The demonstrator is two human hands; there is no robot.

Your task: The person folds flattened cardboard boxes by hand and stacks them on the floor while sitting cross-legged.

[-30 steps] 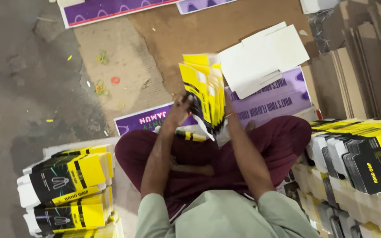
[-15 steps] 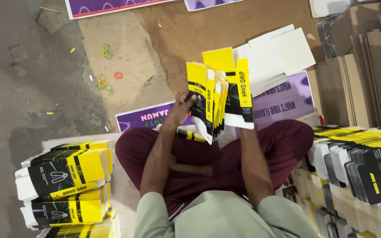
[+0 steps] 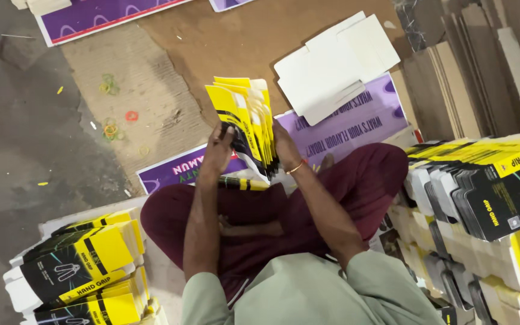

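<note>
I sit cross-legged on the floor and hold a stack of flat yellow-and-black cartons [image 3: 243,123] upright in front of me. My left hand [image 3: 218,151] grips the stack's left side near its lower edge. My right hand [image 3: 285,149], with a thin bangle at the wrist, presses against the stack's right side. The cartons stand squared together above my maroon-clad legs [image 3: 284,210]. One more yellow-and-black piece [image 3: 241,183] lies across my lap under the stack.
Bundled yellow-and-black cartons are piled at my left [image 3: 82,268] and stacked high at my right [image 3: 489,198]. White flat blanks [image 3: 335,66] lie on a purple printed sheet [image 3: 356,123]. Brown cardboard sheets [image 3: 470,66] lean at the far right. Rubber bands [image 3: 111,129] dot the floor.
One carton stood out to the right of the stack half a second ago. It is now pressed back in, and both hands hold the stack closed and squared.
</note>
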